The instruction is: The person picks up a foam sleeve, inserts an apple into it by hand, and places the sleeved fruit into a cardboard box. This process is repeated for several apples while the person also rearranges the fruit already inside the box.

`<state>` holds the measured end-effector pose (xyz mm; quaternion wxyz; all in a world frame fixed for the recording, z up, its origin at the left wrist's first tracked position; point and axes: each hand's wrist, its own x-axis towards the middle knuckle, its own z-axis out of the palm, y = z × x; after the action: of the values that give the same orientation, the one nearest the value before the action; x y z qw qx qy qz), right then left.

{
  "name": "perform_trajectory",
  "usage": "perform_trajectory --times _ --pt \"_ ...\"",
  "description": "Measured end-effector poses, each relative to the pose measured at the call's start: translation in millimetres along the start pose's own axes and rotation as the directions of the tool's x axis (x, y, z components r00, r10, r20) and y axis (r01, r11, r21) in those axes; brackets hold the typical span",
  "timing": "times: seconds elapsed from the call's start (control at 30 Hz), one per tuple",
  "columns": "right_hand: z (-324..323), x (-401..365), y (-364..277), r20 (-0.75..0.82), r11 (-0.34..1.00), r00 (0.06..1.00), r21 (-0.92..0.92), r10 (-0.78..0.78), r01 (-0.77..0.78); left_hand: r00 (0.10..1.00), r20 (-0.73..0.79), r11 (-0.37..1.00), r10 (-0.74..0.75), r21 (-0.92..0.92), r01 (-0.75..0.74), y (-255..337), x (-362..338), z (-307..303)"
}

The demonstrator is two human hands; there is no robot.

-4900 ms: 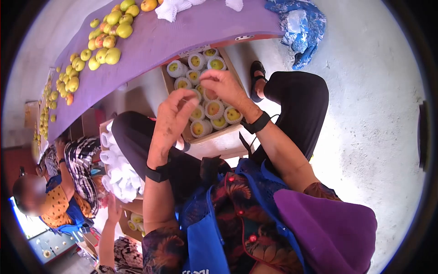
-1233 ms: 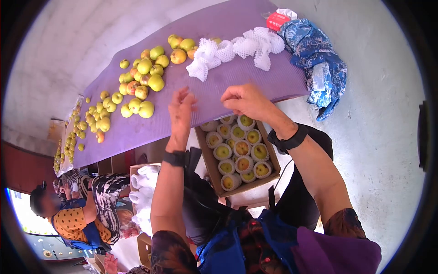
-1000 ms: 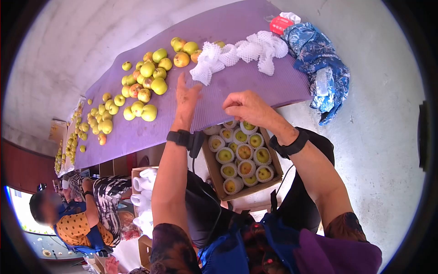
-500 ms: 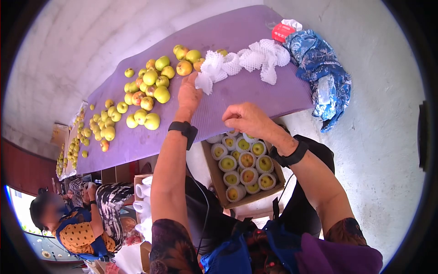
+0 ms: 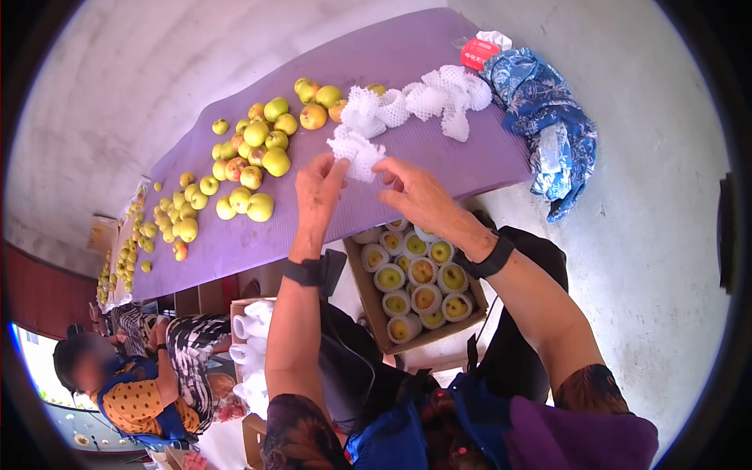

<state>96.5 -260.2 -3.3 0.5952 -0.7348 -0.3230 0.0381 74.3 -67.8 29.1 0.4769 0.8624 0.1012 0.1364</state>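
Note:
My left hand (image 5: 319, 192) is raised over the purple table (image 5: 439, 164), its fingers closed on the left edge of a white foam net (image 5: 356, 153). From the right, my right hand (image 5: 415, 192) reaches the same net, thumb and fingers apart near its edge. More white foam nets (image 5: 446, 92) lie in a row behind. Yellow-green apples (image 5: 276, 161) are spread on the table to the left of my hands. Below the table edge, a cardboard box (image 5: 374, 317) holds several apples in foam nets (image 5: 424, 271).
A blue patterned cloth (image 5: 540, 110) and a red packet (image 5: 478, 52) are at the table's right end. White foam nets (image 5: 249, 352) fill another box at the lower left. A co-worker (image 5: 141, 392) sits at the far left.
My left hand has moved down and slightly right with a foam net, away from the other nets. My right hand has opened and moved up to the net.

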Motion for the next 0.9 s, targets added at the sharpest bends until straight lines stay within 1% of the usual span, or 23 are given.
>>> perform_trajectory --times 0.03,0.07,0.1,0.13,0.2,0.23,0.27,0.3,0.33,0.37,0.4,0.5,0.57,0.6,0.63,0.67,0.7,0.73,0.77,0.8,0.83,0.87,0.9 --pt "1.4 0.2 3.4 -0.051 0.999 0.998 -0.046 -0.031 0.029 1.000 0.004 1.000 -0.003 -0.002 0.003 -3.2 -6.9 0.9" --pt "2.0 0.1 5.5 -0.100 0.994 0.993 -0.093 -0.065 0.056 0.998 0.027 0.991 -0.055 -0.123 0.058 -7.6 -13.0 1.2" --pt "1.6 0.1 5.9 -0.097 0.994 0.993 -0.092 -0.061 0.052 0.993 0.054 0.964 -0.105 -0.239 0.115 -10.2 -19.5 0.8" --pt "1.5 0.4 6.3 -0.081 0.994 0.996 -0.099 -0.045 0.036 0.992 0.053 0.963 -0.110 -0.240 0.120 -12.0 -26.5 0.5" --pt "3.4 0.8 7.0 -0.058 0.995 0.998 -0.102 -0.029 0.023 0.980 0.111 0.872 -0.164 -0.448 0.196 -14.0 -40.0 -0.6" --pt "4.8 0.7 8.1 -0.048 0.990 0.997 -0.128 -0.062 0.055 0.980 0.106 0.872 -0.170 -0.447 0.199 -17.1 -45.1 -2.1" --pt "6.2 -0.1 8.9 -0.038 0.984 0.995 -0.154 -0.095 0.088 0.976 0.133 0.821 -0.173 -0.527 0.218 -21.5 -49.4 -3.1" --pt "7.1 -1.4 8.9 -0.034 0.985 0.995 -0.151 -0.093 0.087 0.972 0.161 0.762 -0.173 -0.603 0.236 -25.3 -53.2 -3.5" --pt "7.5 -2.9 8.7 -0.025 0.968 0.990 -0.214 -0.139 0.130 0.971 0.159 0.761 -0.177 -0.603 0.238 -28.0 -56.9 -3.4" --pt "8.2 -3.8 8.5 -0.015 0.945 0.983 -0.277 -0.183 0.172 0.971 0.180 0.722 -0.160 -0.649 0.239 -30.2 -60.2 -2.9" --pt "9.3 -3.6 9.2 -0.012 0.946 0.983 -0.276 -0.182 0.171 0.970 0.199 0.680 -0.140 -0.692 0.240 -31.9 -63.0 -2.7" --pt "10.3 -0.7 10.4 0.023 0.953 0.991 -0.274 -0.132 0.134 0.967 0.217 0.653 -0.133 -0.715 0.250 -36.1 -69.8 -2.3" --pt "8.1 0.5 6.7 0.053 0.989 0.998 -0.142 -0.039 0.046 0.968 0.204 0.648 -0.145 -0.720 0.249 -39.6 -71.9 -1.2" --pt "8.3 0.0 4.9 0.054 0.989 0.998 -0.142 -0.037 0.044 0.969 0.191 0.645 -0.154 -0.724 0.245 -39.5 -73.1 -0.6" --pt "9.1 -0.7 2.9 0.019 0.990 0.998 -0.126 -0.055 0.057 0.969 0.191 0.644 -0.156 -0.724 0.247 -38.8 -75.2 0.5" --pt "9.7 -1.2 0.8 -0.017 0.992 0.997 -0.109 -0.071 0.069 0.975 0.141 0.711 -0.172 -0.667 0.222 -37.5 -78.0 1.9" --pt "9.6 -1.2 -2.2 -0.016 0.992 0.998 -0.109 -0.068 0.065 0.979 0.090 0.773 -0.182 -0.602 0.200 -35.5 -79.9 3.0" --pt "9.2 -1.1 -5.5 -0.029 0.989 0.995 -0.119 -0.096 0.092 0.978 0.093 0.772 -0.185 -0.602 0.203 -34.7 -80.7 4.0" --pt "8.8 -1.3 -7.0 -0.043 0.985 0.991 -0.130 -0.124 0.117 0.985 0.097 0.796 -0.140 -0.581 0.170 -34.0 -81.4 5.2" --pt "8.5 -1.1 -6.5 -0.043 0.985 0.992 -0.131 -0.120 0.113 0.990 0.101 0.817 -0.095 -0.560 0.135 -31.1 -82.3 6.4" --pt "7.9 -0.3 -5.9 0.011 0.992 0.994 -0.054 -0.110 0.111 0.990 0.104 0.816 -0.097 -0.561 0.139 -27.2 -83.4 7.3" --pt "7.3 0.6 -5.1 0.065 0.994 0.992 0.024 -0.106 0.104 0.991 0.117 0.822 -0.067 -0.556 0.121 -22.0 -84.6 7.9" --pt "8.4 1.6 -1.1 0.065 0.994 0.992 0.024 -0.104 0.103 0.991 0.129 0.827 -0.036 -0.552 0.102 -18.9 -85.2 8.0"
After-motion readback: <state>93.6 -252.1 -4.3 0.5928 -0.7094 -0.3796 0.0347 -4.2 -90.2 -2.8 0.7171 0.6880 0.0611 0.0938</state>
